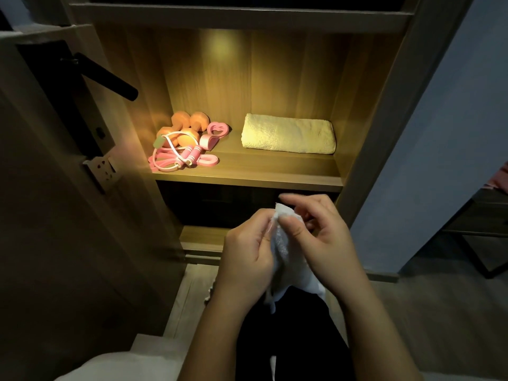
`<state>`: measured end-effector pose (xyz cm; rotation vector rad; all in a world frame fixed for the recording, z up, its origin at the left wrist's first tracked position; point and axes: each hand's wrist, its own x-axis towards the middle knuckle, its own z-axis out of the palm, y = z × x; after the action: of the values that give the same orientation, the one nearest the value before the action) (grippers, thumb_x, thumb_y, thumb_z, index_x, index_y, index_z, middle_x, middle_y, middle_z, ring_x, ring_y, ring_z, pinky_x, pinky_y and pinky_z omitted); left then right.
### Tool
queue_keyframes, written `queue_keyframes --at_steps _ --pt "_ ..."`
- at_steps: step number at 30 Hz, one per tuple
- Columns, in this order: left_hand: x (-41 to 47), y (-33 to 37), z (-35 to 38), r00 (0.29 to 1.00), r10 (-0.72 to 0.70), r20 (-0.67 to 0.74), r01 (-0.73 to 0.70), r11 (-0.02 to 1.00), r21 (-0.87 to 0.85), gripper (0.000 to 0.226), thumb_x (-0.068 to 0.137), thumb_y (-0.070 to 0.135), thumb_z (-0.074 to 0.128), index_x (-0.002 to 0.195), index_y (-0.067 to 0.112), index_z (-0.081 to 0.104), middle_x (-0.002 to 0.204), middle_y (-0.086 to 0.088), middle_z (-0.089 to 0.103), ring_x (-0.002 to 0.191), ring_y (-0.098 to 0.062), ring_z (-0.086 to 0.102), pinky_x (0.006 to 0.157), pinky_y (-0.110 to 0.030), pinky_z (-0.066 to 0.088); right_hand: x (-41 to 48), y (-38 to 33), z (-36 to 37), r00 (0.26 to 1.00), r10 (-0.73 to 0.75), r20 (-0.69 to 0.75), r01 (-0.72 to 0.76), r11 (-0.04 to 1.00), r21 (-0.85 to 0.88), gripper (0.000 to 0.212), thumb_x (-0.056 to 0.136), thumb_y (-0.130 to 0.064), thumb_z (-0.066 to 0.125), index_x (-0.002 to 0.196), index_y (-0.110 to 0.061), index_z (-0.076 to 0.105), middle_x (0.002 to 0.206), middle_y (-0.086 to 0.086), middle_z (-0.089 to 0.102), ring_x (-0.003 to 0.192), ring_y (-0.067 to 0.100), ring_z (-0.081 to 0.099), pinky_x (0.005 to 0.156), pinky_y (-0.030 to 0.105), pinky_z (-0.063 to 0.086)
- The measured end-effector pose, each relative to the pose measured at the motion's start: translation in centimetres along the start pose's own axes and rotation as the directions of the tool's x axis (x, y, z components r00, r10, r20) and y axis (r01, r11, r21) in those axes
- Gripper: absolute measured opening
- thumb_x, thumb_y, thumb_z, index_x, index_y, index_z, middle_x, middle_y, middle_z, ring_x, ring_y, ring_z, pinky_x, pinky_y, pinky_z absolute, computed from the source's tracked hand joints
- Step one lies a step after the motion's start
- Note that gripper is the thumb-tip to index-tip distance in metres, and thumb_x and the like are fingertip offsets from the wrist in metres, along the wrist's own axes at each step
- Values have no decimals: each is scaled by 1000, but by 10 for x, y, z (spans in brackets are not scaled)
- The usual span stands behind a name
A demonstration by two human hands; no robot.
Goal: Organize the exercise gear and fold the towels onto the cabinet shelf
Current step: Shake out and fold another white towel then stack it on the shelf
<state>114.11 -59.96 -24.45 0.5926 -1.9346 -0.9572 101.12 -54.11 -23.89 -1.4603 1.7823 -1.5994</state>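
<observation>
both hands pinch white towel | folded towel on shelf

The lit shelf bears dumbbells, skipping rope and folded towel.

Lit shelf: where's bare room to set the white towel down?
The shelf is bare along its front edge, before the folded towel, and in a narrow gap between that towel and the pink heart ring. The folded towel's top is free too. The left end is crowded: dumbbells and jump rope overlap.
</observation>
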Motion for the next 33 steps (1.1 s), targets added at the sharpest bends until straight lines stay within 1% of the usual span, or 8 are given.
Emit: queue_keyframes --at_steps 2,5,8,11,17,20,25,33 --pt "-1 -2 -1 1000 10 25 -10 1000 16 17 98 19 50 104 25 65 88 11 67 84 -7 65 67 -20 52 2 2 -7 996 -61 69 65 996 -59 9 91 -30 64 99 -32 67 106 -18 54 106 3 54 82 10 43" --pt "-1 -6 1 1000 14 -22 -12 997 80 16 97 23 50 100 24 65 83 12 66 80 -6 64 63 -16 50 5 3 -10 988 -119 99 132 982 -137 10 88 -38 59 89 -28 60 90 -15 58 88 8 58 67 19 47" --pt "2 -13 5 992 -14 -124 23 997 74 9 95 23 55 102 26 60 86 15 65 83 -2 64 65 -15 51 9 5 -6 982 -179 55 187 944 -272 8 93 -33 59 88 -28 54 80 -14 56 76 7 56 58 18 43" --pt "5 -19 13 991 -72 -116 70 997 -20 27 90 21 62 104 36 45 96 18 59 92 0 62 73 -14 50 21 5 -8 973 -229 -23 211 927 -309 8 96 -23 59 89 -22 54 78 -14 55 74 4 54 60 14 39" --pt "15 -42 25 988 -136 -70 146 976 163 40 88 30 68 106 50 38 104 27 51 101 7 53 75 -4 40 55 -11 -21 958 -282 -49 217 827 -518 10 101 -35 43 98 -26 41 76 -12 54 64 7 54 53 33 43" --pt "31 -51 29 987 -150 -50 158 942 297 27 87 39 67 104 45 47 103 23 53 96 5 52 74 -13 42 74 -20 -28 958 -285 -42 202 769 -606 10 102 -34 40 101 -24 37 75 -7 55 63 16 55 53 32 39" --pt "52 -66 37 940 -321 115 242 867 435 18 82 36 66 98 30 61 92 10 59 86 -14 58 77 -39 53 95 -34 -37 941 -330 -78 238 806 -541 9 103 -32 42 103 -23 39 82 -3 58 69 15 56 58 37 46" --pt "76 -84 24 968 -241 64 168 819 549 19 86 28 61 71 24 51 75 7 50 75 -17 55 64 -30 39 125 -25 -75 947 -203 -250 89 911 -402 12 104 -32 41 106 -21 41 86 -13 50 74 5 53 61 24 44"
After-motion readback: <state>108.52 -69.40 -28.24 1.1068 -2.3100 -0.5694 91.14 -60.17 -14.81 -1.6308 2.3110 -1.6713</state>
